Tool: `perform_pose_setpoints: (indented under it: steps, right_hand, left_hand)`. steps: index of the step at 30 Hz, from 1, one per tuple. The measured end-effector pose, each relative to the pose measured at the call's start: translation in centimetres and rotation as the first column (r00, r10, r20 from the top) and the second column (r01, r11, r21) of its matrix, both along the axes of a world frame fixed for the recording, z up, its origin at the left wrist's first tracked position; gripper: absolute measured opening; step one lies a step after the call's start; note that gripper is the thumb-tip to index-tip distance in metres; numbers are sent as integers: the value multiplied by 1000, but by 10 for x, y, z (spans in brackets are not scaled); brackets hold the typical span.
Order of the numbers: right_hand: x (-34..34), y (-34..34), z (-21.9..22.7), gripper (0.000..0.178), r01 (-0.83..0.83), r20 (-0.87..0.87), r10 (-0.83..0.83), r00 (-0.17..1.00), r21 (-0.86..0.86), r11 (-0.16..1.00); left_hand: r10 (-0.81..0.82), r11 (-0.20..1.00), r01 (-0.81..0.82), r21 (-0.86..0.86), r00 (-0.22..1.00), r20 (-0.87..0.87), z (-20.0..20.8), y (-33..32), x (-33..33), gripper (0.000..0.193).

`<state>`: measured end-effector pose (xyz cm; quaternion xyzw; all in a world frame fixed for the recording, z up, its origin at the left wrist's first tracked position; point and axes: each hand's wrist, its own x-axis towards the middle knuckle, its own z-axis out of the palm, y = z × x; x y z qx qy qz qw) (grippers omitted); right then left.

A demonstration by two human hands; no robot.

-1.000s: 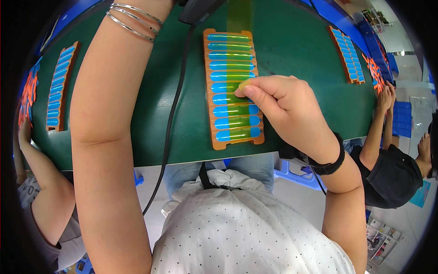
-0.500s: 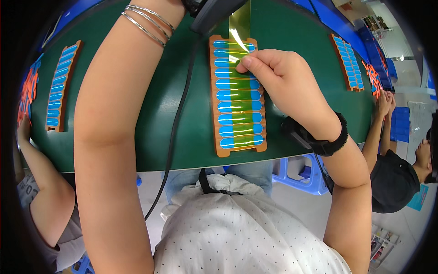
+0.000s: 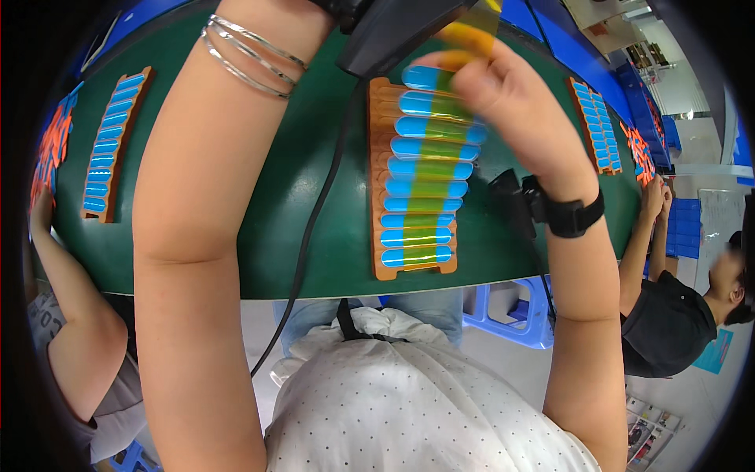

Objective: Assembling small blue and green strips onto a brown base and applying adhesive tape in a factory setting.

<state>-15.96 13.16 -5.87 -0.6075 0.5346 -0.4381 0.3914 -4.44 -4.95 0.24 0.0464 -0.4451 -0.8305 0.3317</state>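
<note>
My right hand (image 3: 503, 94), smeared by motion, is closed at the far end of a strip of clear yellow tape (image 3: 437, 171); its fingertips show through the tape. Blue round-ended pieces (image 3: 421, 103) stick to the tape in a row. At the far end these pieces are lifted and shifted right off an orange-brown slotted tray (image 3: 381, 110), while the near ones still lie in its slots. Only my left forearm (image 3: 200, 157) with silver bangles shows; the left hand is beyond the top edge. A black wrist device (image 3: 401, 35) covers part of the view there.
A black cable (image 3: 308, 212) crosses the green table (image 3: 271, 236) left of the tray. Similar filled trays stand at far left (image 3: 110, 149) and far right (image 3: 595, 126), near orange piles (image 3: 53, 149). Co-workers sit at both sides. A blue stool (image 3: 511, 318) is below.
My right hand has moved up and right with the tape. The far blue pieces have come up out of the tray with it. My left forearm has shifted slightly right.
</note>
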Motion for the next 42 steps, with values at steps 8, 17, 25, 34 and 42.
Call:
perform_pose_setpoints:
  steps: [8,17,25,34,42]
  right_hand:
    - [45,71,68,46,-1,390,-64,918,165,986]
    - [19,86,57,40,-101,547,-36,836,218,971]
    - [-14,101,51,35,26,592,-64,803,72,997]
    - [-9,107,44,36,26,541,-91,836,127,992]
    - [3,101,42,33,13,373,-17,928,14,1000]
  left_hand:
    - [101,973,-54,-224,974,203,15,26,7,58]
    - [176,981,-191,-32,807,564,-31,23,5,57]
    - [809,218,613,-759,322,492,-58,178,51,70]
    - [927,128,593,-795,213,308,-69,184,150,54]
    - [983,181,605,-775,-143,118,-62,151,215,62]
